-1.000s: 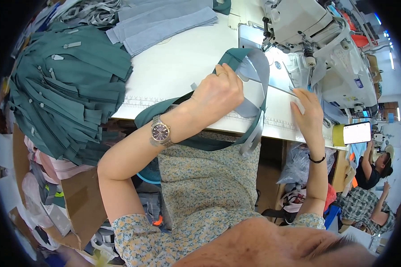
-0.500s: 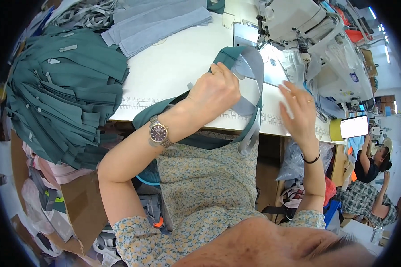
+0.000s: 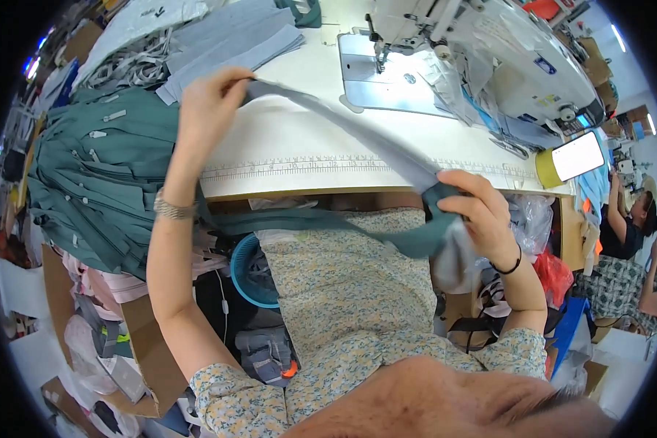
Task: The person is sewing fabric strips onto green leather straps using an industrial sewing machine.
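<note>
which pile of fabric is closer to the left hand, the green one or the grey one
The grey pile at the table's far edge: the left hand is raised just in front of it, holding one end of the grey strip. The green pile lies further left.

Grey-and-teal fabric strip (image 3: 358,135), teal garment pile (image 3: 95,175), white sewing machine (image 3: 489,51)

floral short sleeves | metal wristwatch (image 3: 172,209) left | black band (image 3: 509,264), perhaps elastic, right

Sewing machine (image 3: 489,58) on table (image 3: 285,146), garment stack (image 3: 95,175) at left
</note>
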The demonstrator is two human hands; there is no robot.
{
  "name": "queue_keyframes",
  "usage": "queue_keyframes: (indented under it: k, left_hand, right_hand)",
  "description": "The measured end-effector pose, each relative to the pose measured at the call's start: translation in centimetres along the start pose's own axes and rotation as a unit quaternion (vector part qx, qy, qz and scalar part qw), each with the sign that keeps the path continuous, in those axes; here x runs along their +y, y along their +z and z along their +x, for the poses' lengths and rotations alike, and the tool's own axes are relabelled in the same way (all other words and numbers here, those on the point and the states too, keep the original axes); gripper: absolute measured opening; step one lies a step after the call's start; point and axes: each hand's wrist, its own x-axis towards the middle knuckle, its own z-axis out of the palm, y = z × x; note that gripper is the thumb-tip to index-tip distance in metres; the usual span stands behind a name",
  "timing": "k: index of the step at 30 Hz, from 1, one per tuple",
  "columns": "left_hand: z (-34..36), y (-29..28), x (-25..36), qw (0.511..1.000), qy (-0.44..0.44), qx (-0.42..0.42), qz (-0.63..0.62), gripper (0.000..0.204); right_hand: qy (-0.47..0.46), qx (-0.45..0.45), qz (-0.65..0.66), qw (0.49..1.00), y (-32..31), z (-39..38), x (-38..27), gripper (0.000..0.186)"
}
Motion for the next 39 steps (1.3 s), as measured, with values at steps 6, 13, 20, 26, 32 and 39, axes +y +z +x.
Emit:
queue_keyframes:
  k: [6,13,20,26,32,39]
  left_hand:
    - [-0.4,0.0,3.3,0.995,0.090,0.007,0.040,0.015]
    - [-0.8,5.7,7.2,0.964,0.154,-0.178,0.120,0.015]
    - [-0.2,8.6,10.4,0.951,0.185,-0.228,0.096,0.018]
    - [0.9,8.7,9.3,0.956,0.144,-0.252,0.041,0.019]
    - [2.1,10.3,7.6,0.968,0.180,-0.134,0.113,0.014]
    - [0.0,10.9,7.8,0.906,0.378,0.043,0.186,0.015]
  right_hand:
    - [0.013,-0.156,0.197,0.968,1.1,-3.5,-4.2,0.023]
    - [0.115,-0.452,0.073,0.882,3.1,-7.2,-2.9,0.009]
    - [0.108,0.000,0.041,0.993,5.9,3.0,2.2,0.031]
    - [0.133,-0.043,0.104,0.985,8.0,2.9,4.0,0.021]
    - [-0.029,-0.081,0.084,0.993,6.9,-0.2,3.3,0.024]
    - [-0.108,-0.169,-0.122,0.972,5.8,-1.5,2.8,0.052]
